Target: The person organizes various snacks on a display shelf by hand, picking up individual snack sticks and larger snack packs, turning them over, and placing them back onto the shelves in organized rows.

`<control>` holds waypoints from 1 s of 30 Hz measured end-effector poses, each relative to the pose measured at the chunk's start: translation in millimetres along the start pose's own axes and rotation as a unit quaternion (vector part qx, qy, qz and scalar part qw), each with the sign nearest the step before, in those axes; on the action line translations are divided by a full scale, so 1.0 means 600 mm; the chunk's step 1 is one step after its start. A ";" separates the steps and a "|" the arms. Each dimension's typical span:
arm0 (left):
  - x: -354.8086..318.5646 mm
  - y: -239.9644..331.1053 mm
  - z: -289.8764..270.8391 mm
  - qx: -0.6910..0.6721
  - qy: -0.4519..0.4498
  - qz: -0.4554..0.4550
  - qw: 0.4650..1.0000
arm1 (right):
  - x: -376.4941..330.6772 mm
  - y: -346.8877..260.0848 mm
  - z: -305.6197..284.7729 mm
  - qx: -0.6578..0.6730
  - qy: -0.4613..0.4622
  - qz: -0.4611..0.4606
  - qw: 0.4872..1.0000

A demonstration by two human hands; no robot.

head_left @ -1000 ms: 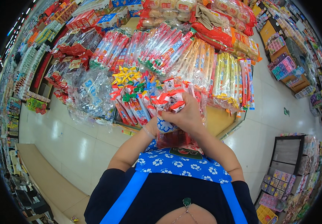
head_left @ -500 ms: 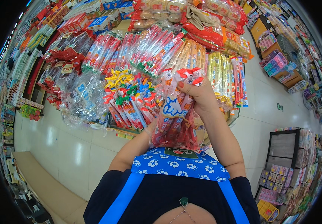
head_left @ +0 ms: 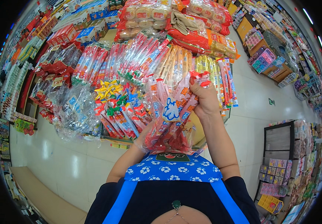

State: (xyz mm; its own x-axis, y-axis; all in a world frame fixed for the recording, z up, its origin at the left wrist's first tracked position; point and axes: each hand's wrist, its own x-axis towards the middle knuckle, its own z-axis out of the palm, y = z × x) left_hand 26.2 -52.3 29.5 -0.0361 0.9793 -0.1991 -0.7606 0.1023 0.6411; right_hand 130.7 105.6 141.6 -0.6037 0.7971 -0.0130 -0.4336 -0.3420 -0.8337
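In front of my apron, a clear plastic bag (head_left: 155,140) holds long pink stick packets (head_left: 183,91) with red ends. A blue-and-white print shows on its front. My right hand (head_left: 207,98) is closed around the red-tipped tops of some packets, tilting them to the right at the bag's mouth. My left hand (head_left: 145,135) is at the bag's left side, mostly hidden by the crinkled plastic, so its fingers cannot be made out. Just beyond the bag lie bundles of similar stick packets (head_left: 121,121) with red, green and yellow ends.
A display table carries more red-and-white stick packets (head_left: 142,56), yellow stick packets (head_left: 210,71) and a crumpled clear bag (head_left: 77,108). Behind them are bagged round cakes (head_left: 146,13) with a beige cloth (head_left: 183,21) on top. A dark rack (head_left: 278,142) stands right.
My right hand has drawn the packets it grips to the right, so they now slant apart from the others in the bag. The whole view has shifted slightly.
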 end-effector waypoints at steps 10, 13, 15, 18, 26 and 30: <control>0.010 0.020 0.003 0.070 -0.049 0.106 0.991 | -0.014 -0.144 0.011 -0.027 -0.098 -0.186 0.977; 0.035 0.012 -0.023 -0.121 -0.026 0.037 0.992 | -0.037 -0.164 0.055 -0.036 -0.062 -0.231 0.970; 0.054 0.032 -0.008 -0.173 -0.016 0.007 0.985 | -0.042 -0.163 0.049 -0.093 -0.075 -0.307 0.944; 0.052 0.028 -0.024 -0.152 -0.034 0.055 0.986 | -0.054 -0.181 0.053 -0.248 -0.067 -0.420 0.870; 0.036 -0.027 -0.036 -0.134 0.001 0.000 0.991 | 0.016 -0.220 0.006 -0.110 0.034 -0.319 0.941; 0.013 -0.046 -0.058 -0.076 0.201 0.090 0.972 | -0.012 -0.303 -0.007 0.040 0.079 -0.379 0.921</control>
State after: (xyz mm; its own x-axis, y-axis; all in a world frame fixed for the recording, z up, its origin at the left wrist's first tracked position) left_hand 24.3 -53.4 -15.4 -0.4043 0.8285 -0.3874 -0.8049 -0.1212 0.5809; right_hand 216.6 164.2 291.0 -0.0051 0.8826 0.4702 -0.7421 0.3118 -0.5934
